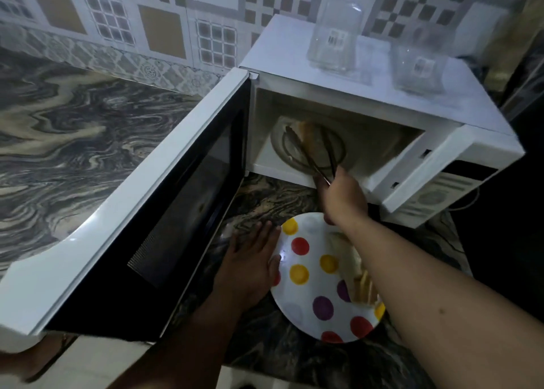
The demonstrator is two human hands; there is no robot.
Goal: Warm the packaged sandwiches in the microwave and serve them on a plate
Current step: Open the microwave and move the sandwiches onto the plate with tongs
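Sandwich in oven: pale toasted sandwich (307, 134) lies on the round glass turntable (282, 141) inside the white microwave (338, 74), between the tips of dark metal tongs (312, 150).
Right hand (343, 196): grasps the tongs' handles, likely to keep fingers off hot food.
Served sandwich: another pale sandwich (357, 274) rests on the white plate with yellow, red and purple dots (309, 256), partly hidden by the forearm.
Left hand (253, 259): flat and relaxed on the marbled tabletop (73, 141), touching the plate's rim, apparently steadying it.
Door (132, 212): swung wide open.
Unclear: whether the tongs actually pinch the sandwich; two clear jars (335, 32) on top are blurred.
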